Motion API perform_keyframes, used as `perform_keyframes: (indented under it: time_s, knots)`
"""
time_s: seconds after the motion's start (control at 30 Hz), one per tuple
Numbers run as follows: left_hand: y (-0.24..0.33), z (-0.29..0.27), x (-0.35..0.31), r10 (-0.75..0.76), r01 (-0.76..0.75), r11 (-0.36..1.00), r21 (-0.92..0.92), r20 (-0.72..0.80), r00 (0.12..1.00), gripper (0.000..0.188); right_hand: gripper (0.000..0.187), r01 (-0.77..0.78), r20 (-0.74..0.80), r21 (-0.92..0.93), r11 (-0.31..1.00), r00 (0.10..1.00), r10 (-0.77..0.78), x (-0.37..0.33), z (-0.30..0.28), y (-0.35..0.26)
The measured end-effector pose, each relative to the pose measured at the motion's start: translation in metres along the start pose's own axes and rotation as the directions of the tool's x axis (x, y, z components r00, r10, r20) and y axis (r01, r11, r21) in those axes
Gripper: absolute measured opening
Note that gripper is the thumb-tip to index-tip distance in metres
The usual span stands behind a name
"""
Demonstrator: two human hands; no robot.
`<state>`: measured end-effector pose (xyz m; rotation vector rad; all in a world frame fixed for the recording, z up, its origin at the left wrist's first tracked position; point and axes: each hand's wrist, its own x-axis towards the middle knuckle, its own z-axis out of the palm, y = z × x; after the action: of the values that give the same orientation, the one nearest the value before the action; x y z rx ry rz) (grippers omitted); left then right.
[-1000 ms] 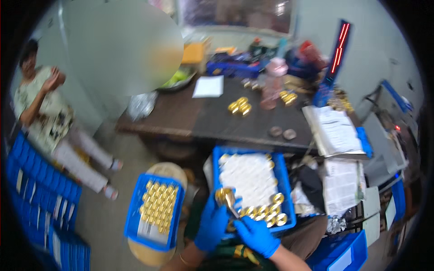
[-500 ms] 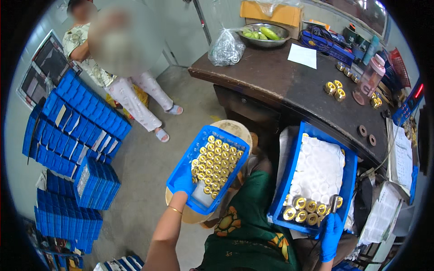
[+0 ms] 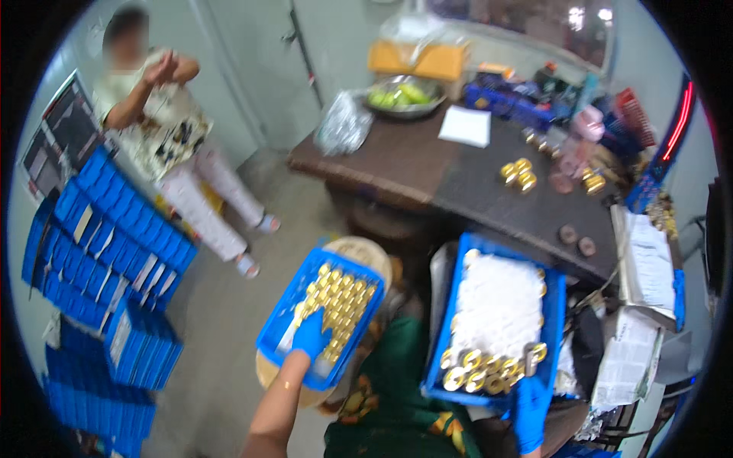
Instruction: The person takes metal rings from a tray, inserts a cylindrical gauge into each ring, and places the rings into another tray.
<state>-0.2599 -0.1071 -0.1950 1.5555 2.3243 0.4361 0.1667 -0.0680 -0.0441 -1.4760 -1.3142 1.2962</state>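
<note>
My left hand (image 3: 311,336), in a blue glove, reaches into a blue plastic tray (image 3: 269,333). It is over rows of small gold-coloured metal rings (image 3: 343,294); its fingertips are blurred, and whether they grip a ring does not show. That tray rests on a round stool (image 3: 376,256). My right hand (image 3: 530,408), also gloved in blue, is at the near right corner of a second blue tray (image 3: 560,305). Between its fingers stands a small silver metal cylinder (image 3: 531,359). Beside it, larger gold-and-silver rings (image 3: 473,374) lie at that tray's near end, below a white sheet (image 3: 496,305).
A dark desk (image 3: 397,172) holds gold rings (image 3: 519,175), two brownish washers (image 3: 576,240), a pink bottle (image 3: 580,141) and a metal bowl (image 3: 405,99). Blue trays (image 3: 114,229) are stacked at left. Another person (image 3: 164,130) stands beyond them, hands raised.
My left hand has moved from the tray's left edge inward over the gold rings. My right hand still holds the cylinder by the second tray. The whole view has shifted.
</note>
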Motion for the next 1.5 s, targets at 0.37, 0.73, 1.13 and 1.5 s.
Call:
perform_keyframes:
  time_s: [0.37, 0.73, 1.13, 1.5]
  knots:
    - [0.377, 0.104, -0.01, 0.871, -0.838, 0.487, -0.247, 0.066, 0.486, 0.042, 0.018, 0.166, 0.074, 0.058, 0.984, 0.983, -0.17, -0.034, -0.012, -0.022]
    - [0.383, 0.106, 0.011, 0.827, -0.744, 0.554, -0.373, 0.145, 0.543, 0.037, 0.016, 0.119, 0.046, 0.176, 0.977, 0.991, -0.129, -0.033, -0.025, -0.026]
    - [0.346, -0.02, -0.024, 0.576, 0.353, -0.014, -0.936, 0.281, 0.768, 0.039, 0.024, 0.413, -0.021, -0.099, 0.905, 0.909, -0.417, -0.02, 0.003, -0.037]
    - [0.334, -0.075, -0.048, 0.652, -0.048, 0.384, -0.922, 0.234, 0.721, 0.052, 0.008, 0.505, -0.071, -0.574, 0.645, 0.754, -0.653, -0.017, 0.011, -0.039]
